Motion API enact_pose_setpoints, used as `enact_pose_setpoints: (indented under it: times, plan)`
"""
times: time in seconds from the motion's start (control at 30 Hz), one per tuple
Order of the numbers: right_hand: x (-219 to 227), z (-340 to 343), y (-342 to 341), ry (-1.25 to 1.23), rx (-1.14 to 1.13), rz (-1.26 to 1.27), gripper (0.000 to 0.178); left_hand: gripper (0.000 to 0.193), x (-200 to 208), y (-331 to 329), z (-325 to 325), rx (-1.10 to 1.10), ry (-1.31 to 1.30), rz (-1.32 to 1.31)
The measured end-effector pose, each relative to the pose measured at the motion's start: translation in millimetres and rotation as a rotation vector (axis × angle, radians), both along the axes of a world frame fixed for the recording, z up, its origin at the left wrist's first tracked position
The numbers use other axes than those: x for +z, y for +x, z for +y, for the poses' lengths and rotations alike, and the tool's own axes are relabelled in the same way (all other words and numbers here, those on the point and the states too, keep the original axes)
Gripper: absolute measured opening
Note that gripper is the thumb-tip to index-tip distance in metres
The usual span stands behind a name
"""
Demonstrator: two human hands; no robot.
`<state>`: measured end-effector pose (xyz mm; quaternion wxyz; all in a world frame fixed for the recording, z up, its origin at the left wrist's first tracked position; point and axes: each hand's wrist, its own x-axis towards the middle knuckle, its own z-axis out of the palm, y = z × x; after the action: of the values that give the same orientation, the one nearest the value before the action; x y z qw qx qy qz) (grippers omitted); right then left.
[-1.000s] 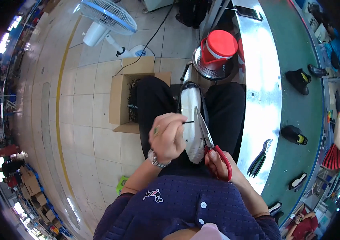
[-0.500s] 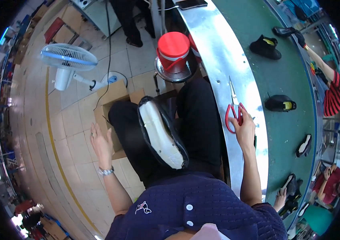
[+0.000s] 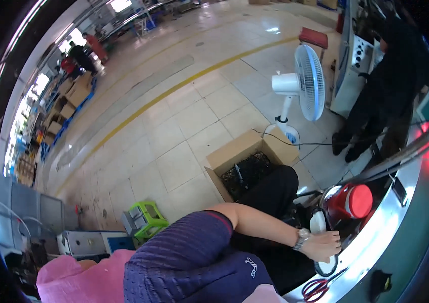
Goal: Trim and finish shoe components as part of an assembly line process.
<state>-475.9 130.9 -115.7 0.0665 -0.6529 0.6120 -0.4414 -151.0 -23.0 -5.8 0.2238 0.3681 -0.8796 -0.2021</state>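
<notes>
The left hand holds the shoe directly beneath it, long axis crosswise to the forearm; scissors lie near that hand; the right hand's state cannot be told.

The left hand covers the middle of the shoe, so that stretch of its pale underside is hidden, as is the palm (whether the fingers grip or merely rest there, I cannot tell). The right hand falls outside the view. Pink cloth at the lower left is cut off by the edge. The dark tangle inside the cardboard box is too fine to make out, and a knee hides one corner. Distant people are small and blurred.
</notes>
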Motion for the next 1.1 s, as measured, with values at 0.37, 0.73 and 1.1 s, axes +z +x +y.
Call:
enact_pose_setpoints:
  times: [0.37, 0.73, 1.1]
  plan:
    - [58, 68, 61, 0.048, -0.264, 0.178, 0.046, 0.020, 10, 19, -75, -0.006, 0.045, -0.053]
    - [139, 58, 101, 0.633, -0.365, -1.286, 0.028, 0.034, 29, 23, -85, -0.040, 0.406, -0.011]
    - [202, -49, 135, 0.961, 0.219, -0.772, 0.054, 0.039, 15, 12, -89, 0.045, 0.220, -0.008]
